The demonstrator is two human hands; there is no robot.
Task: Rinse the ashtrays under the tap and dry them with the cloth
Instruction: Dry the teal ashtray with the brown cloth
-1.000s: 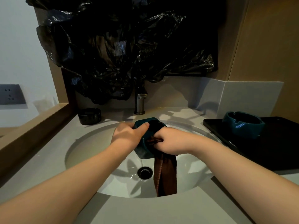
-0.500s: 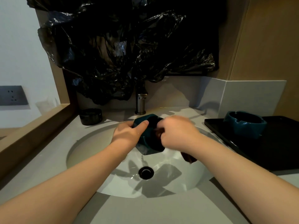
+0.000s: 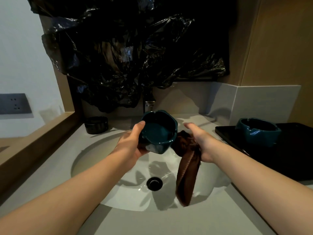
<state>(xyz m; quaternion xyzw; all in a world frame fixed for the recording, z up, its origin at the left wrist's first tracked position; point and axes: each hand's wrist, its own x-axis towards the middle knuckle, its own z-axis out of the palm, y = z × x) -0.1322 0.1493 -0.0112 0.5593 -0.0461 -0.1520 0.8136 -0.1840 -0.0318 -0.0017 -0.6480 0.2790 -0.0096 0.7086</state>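
L hand (image 3: 130, 145) grasps teal ashtray (image 3: 158, 131), tilted, opening toward camera, over sink (image 3: 94, 156), just in front of tap (image 3: 149, 106). R hand (image 3: 201, 141) holds brown cloth (image 3: 187, 168) beside it, tail hanging into sink. 2nd teal ashtray (image 3: 258, 131) on black tray (image 3: 288, 158), right edge of surface (image 3: 152, 223).

No text, brand or number readable here, the teal glazed ashtray (image 3: 158, 131) mid-frame and grey wall socket plate (image 3: 14, 103) far left look unmarked

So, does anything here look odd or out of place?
Yes. Crumpled black plastic sheeting hangs above the sink and covers the top of the tap. Nothing looks spilled or broken.
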